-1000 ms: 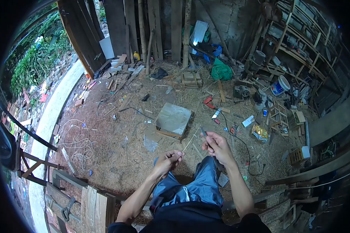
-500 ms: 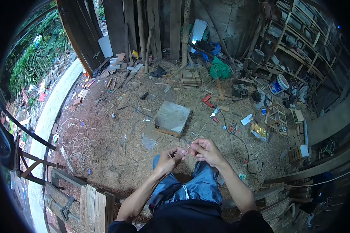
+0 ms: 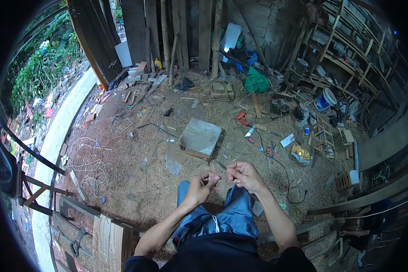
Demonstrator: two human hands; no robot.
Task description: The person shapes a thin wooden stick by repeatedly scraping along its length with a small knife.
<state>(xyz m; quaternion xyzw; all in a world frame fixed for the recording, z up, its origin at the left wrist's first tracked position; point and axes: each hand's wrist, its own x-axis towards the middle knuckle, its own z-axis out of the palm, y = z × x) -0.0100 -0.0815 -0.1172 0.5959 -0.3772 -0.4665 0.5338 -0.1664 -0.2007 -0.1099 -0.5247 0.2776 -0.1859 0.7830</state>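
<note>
My right hand (image 3: 245,176) is closed in front of my knees. A short dark blade, seemingly a knife (image 3: 221,166), points up and left from its fingers. To its left, my left hand (image 3: 204,185) is pinched, thumb against fingers. Whatever sits in that pinch is too small to make out. The fingertips of both hands are close together, with a narrow gap between them. Beyond the hands, a low wooden box with a flat grey top (image 3: 201,136) stands on the floor.
Shavings and scraps cover the floor. A red power tool (image 3: 242,118) and its cord lie ahead right, near a white bucket (image 3: 324,99). Tangled rope (image 3: 93,167) lies left. Wooden frames (image 3: 109,235) stand at lower left. Another person (image 3: 371,222) is at far right.
The thin stick that stretched up and right from my hands no longer shows. My hands have moved slightly apart, and the blade now stands out clearly from my right fingers.
</note>
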